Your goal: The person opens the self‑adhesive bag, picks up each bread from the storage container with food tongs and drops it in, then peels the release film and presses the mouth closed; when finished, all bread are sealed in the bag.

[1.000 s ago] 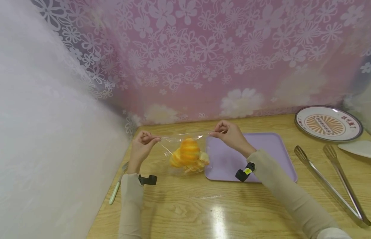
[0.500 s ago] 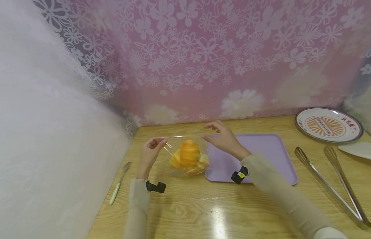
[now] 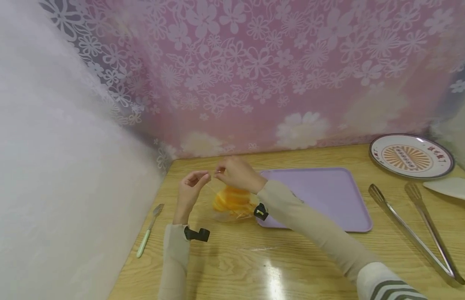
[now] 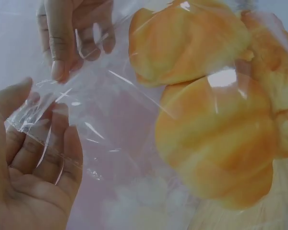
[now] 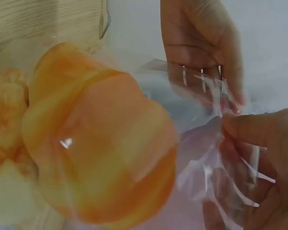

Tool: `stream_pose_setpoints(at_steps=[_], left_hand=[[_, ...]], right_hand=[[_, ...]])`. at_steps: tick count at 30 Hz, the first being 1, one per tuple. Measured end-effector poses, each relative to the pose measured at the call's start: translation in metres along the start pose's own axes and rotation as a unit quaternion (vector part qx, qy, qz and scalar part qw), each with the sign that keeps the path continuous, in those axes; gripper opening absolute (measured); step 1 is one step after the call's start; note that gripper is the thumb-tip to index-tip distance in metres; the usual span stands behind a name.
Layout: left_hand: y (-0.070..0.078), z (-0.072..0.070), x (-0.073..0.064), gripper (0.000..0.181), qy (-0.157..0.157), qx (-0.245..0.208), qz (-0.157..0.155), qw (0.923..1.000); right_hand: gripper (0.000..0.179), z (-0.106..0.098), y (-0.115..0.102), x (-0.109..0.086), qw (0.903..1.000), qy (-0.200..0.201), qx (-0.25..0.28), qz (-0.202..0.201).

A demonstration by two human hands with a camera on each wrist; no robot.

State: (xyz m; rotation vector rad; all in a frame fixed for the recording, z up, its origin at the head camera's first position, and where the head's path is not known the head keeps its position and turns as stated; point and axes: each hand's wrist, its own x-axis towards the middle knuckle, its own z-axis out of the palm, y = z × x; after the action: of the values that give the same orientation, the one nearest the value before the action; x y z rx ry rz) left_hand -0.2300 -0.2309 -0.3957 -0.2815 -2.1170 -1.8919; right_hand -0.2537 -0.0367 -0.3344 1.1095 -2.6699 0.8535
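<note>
Several golden-yellow bread rolls (image 3: 232, 200), some striped with orange, lie inside a clear plastic bag (image 4: 120, 143) on the wooden table. My left hand (image 3: 188, 193) pinches the bag's upper edge at its left end, thumb against fingers. Right beside it, my right hand (image 3: 237, 174) reaches across above the rolls and pinches the same film, its fingertips close to the left ones. In the right wrist view the film is bunched and creased at the right fingers (image 5: 245, 127). The right hand and forearm hide part of the rolls in the head view.
A lilac tray (image 3: 322, 200) lies to the right of the bag. Metal tongs (image 3: 416, 233), a patterned plate (image 3: 408, 160) and a white paddle-shaped piece (image 3: 451, 187) are farther right. A green-handled fork-like utensil (image 3: 147, 233) lies near the table's left edge.
My right hand let go of the bag's right end, opened, and crossed left to the left hand, where it pinches the film. My left hand shifted slightly right, keeping its pinch.
</note>
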Motion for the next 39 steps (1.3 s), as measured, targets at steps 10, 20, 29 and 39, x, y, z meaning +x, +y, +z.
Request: stream_pose_setpoints(at_steps=[10,20,29,39], left_hand=[[0.0,-0.014,-0.002,0.009,0.06,-0.02,0.013,0.9979],[-0.005,-0.017,0.001,0.009,0.074,-0.016,0.04,0.9963],[-0.01,-0.014,0.003,0.027,0.064,-0.002,0.055,0.9964],[-0.013,-0.013,0.005,0.027,0.06,0.005,0.069,0.9958]], right_hand=[[0.014,-0.008,0.019,-0.008,0.9958,-0.038,0.049,0.067],[0.019,-0.025,0.053,-0.032,0.9883,-0.048,0.102,0.102],[0.009,-0.029,0.07,-0.049,0.9872,-0.022,0.121,0.101],[0.017,-0.026,0.08,-0.061,0.9776,0.023,0.169,0.124]])
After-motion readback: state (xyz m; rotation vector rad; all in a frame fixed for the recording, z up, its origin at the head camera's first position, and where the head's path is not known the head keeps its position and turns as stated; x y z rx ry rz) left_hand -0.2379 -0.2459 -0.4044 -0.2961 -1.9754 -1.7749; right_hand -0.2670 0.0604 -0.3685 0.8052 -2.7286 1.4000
